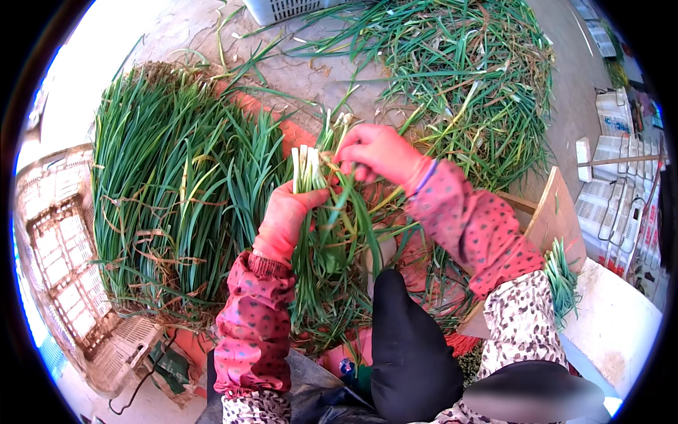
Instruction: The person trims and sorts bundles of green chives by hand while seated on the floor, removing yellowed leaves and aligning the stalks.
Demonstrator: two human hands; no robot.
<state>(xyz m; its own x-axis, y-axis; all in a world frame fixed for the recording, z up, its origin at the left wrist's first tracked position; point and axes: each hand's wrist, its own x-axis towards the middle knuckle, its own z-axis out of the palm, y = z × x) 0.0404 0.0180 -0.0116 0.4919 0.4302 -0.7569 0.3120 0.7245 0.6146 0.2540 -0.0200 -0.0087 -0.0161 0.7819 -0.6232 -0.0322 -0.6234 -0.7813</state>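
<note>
My left hand [287, 212], in a coral-pink rubber glove, grips a small bunch of garlic chives [306, 169]. Their white stalk ends point up and away from me, and the green leaves hang down below the fist. Just to the right, my right hand [380, 155] wears a matching glove and pinches a few loose stalks and leaves [339, 147]; the fingers partly hide what they hold. A large stack of uncut-looking chives [175, 185], with soil and roots at its far end, lies left of my left hand.
A broad heap of loose leaves [476, 79] covers the floor ahead right. Plastic crates stand at left [63, 275], at the top [280, 9] and far right [604, 206]. By my right elbow are a wooden board [559, 217] and a tied-looking chive bundle [561, 281].
</note>
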